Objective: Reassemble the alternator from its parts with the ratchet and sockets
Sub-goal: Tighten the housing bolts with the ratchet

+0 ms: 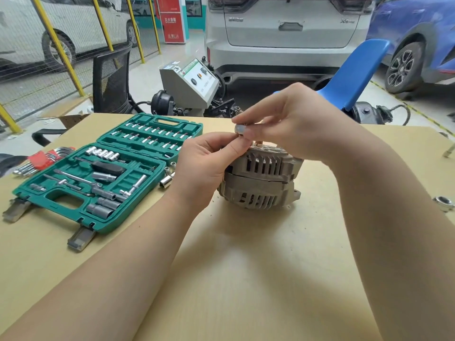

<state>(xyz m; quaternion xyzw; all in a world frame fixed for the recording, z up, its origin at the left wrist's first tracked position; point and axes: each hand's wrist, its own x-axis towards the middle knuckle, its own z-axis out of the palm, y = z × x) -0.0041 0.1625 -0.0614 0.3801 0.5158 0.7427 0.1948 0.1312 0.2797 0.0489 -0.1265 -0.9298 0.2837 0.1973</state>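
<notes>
A garage with parked cars lies behind the tan bench (pixel 246 279). The alternator (pixel 262 179) sits mid-bench, to the right of an open green socket case (pixel 98 173). Above it, the right hand (pixel 290 116) and left hand (pixel 209 166) pinch a small metal part (pixel 239 129) between fingertips. 3 loose sockets (pixel 168 177) lie beside the case.

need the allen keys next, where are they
In the head view, the allen keys lie in their red holder at the table's far left edge, just beyond the open green tool case.
</notes>
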